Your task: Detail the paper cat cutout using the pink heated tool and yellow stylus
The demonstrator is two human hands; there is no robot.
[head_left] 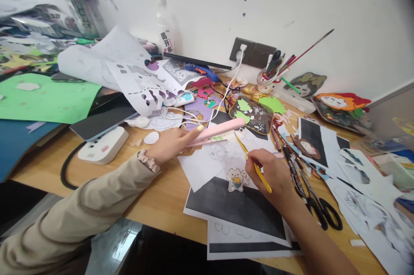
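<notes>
My left hand [173, 143] grips a long pink tool [217, 129] with a white cord, lying across the papers at the desk's middle. My right hand [272, 171] holds a thin yellow stick-like tool [262, 179], its tip near a small cat-shaped cutout [237, 179]. The cutout lies on white sheets of paper [207, 165] that rest on black-and-white sheets [236, 208]. Both hands are close together over the wooden desk [161, 197].
Black scissors [320, 208] lie right of my right hand. A jar of pens [268, 79], a water bottle [165, 29] and a wall socket [252, 53] stand at the back. A tablet [103, 120], a white device [103, 145], green paper [45, 98] and paper cutouts surround the area.
</notes>
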